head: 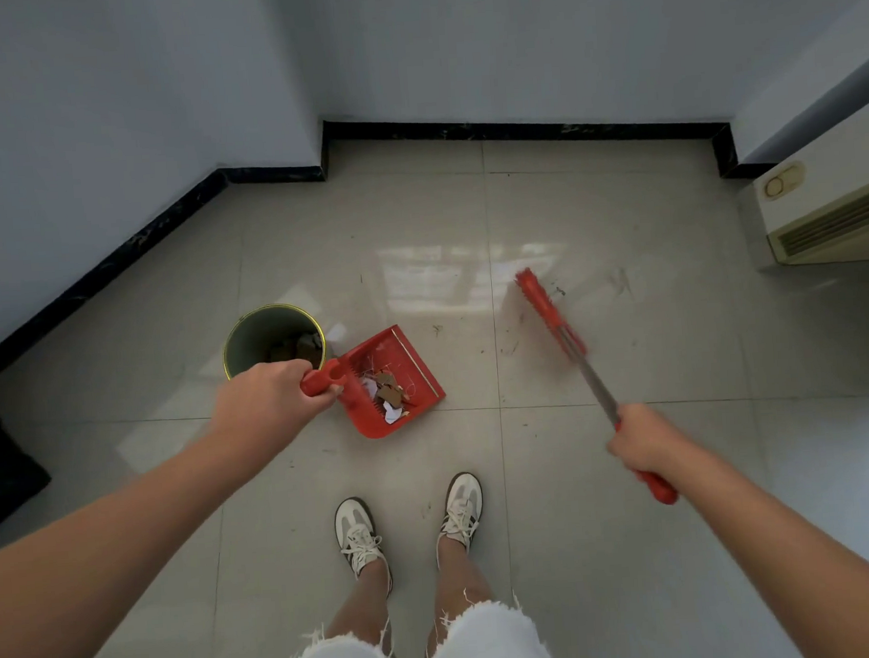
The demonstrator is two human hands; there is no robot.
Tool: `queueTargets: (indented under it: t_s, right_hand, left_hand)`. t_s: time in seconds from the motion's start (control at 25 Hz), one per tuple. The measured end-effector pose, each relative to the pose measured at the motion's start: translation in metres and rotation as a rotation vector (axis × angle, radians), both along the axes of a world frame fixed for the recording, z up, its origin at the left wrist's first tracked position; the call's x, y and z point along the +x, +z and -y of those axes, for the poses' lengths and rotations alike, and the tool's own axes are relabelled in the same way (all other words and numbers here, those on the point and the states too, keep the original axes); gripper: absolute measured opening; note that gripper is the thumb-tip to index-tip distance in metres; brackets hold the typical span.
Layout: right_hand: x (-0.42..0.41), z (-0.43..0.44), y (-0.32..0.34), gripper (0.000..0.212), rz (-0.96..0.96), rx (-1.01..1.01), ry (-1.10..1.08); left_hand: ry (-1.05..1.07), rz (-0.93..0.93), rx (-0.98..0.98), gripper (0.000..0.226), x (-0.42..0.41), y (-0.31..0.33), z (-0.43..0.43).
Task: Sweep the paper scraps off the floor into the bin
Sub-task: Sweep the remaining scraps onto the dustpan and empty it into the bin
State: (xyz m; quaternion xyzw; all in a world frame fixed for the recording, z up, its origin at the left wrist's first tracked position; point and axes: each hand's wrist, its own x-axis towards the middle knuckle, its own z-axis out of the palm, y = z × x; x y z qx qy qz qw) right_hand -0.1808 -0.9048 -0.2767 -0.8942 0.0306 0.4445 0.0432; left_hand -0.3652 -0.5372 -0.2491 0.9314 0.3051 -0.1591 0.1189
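1. The left hand (269,397) is closed around the handle of the red dustpan (400,381), which sits just right of the bin (250,340) and seems slightly lifted, though I cannot tell for sure.
2. The right hand (648,443) grips the broom (559,321) on its metal shaft; the blurred head is out to the far right.
3. The paper scraps (390,392) lie heaped in the pan, white and brown; one white bit (336,331) shows on the floor beside the bin.
4. The scraps are likely very light and loose, so a quick tilt could scatter them; the handle is the sound hold.
5. The bin's mouth is narrow against the pan's lip, so pour from a corner.
6. The tiled floor is open all round; walls are well apart.
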Motion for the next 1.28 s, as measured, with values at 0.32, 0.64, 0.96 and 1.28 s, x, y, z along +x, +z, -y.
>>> queueTargets:
  t_s: [0.32,0.64,0.96,1.28]
  right_hand:
    - [-0.088,-0.043,-0.018,0.029,-0.281,0.066,0.309]
    - [-0.069,0.016,0.1,0.058,-0.445,0.244,-0.081]
    - [-0.043,0.042,0.132,0.06,-0.178,0.287,-0.084]
    - [-0.014,0.044,0.107,0.028,-0.149,0.233,-0.234]
  left_hand:
    - [-0.019,0.063,0.023,0.048,-0.016,-0.019,-0.006]
    - [0.051,-0.012,-0.031,0.044,-0.038,-0.012,-0.017]
    - [0.149,0.105,-0.046,0.049,-0.064,0.055,0.015]
    - [0.403,0.417,-0.029,0.058,-0.147,0.14,0.013]
